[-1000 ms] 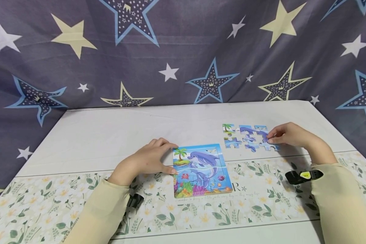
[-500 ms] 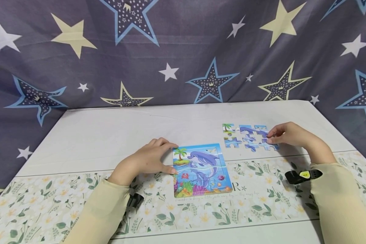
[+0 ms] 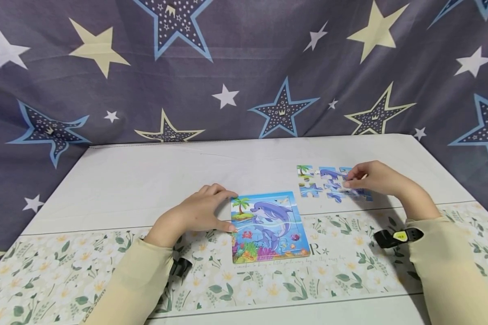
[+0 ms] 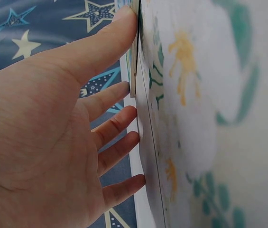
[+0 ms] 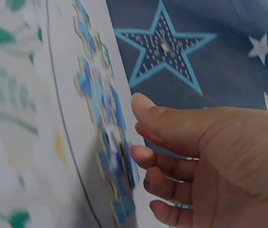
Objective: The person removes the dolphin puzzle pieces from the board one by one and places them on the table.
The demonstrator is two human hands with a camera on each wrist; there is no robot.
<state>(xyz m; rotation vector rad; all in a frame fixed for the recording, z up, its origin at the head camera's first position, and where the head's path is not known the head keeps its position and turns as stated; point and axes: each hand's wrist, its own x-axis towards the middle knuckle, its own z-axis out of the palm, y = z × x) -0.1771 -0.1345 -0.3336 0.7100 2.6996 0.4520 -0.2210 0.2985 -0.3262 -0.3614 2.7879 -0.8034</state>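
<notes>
A square dolphin puzzle board (image 3: 286, 216), printed with a palm, coral and sea animals, lies on the table. My left hand (image 3: 193, 212) rests at its left side, thumb on the lower left edge and index finger at the upper left corner. In the left wrist view the fingers (image 4: 112, 126) are fairly straight and spread. My right hand (image 3: 378, 179) is over the right side of a group of jigsaw pieces (image 3: 331, 183) and hides some of them. In the right wrist view its thumb (image 5: 167, 121) and bent fingers show above the pieces, with no piece visible between them.
The white table (image 3: 166, 176) has a flowered strip (image 3: 341, 275) across its front part. A dark star-patterned cloth (image 3: 244, 54) hangs behind it and at both sides. Black straps (image 3: 396, 237) sit at both wrists.
My right hand has shifted slightly left from the right edge of the loose pieces and now covers more of them. The left hand and the board have stayed put.
</notes>
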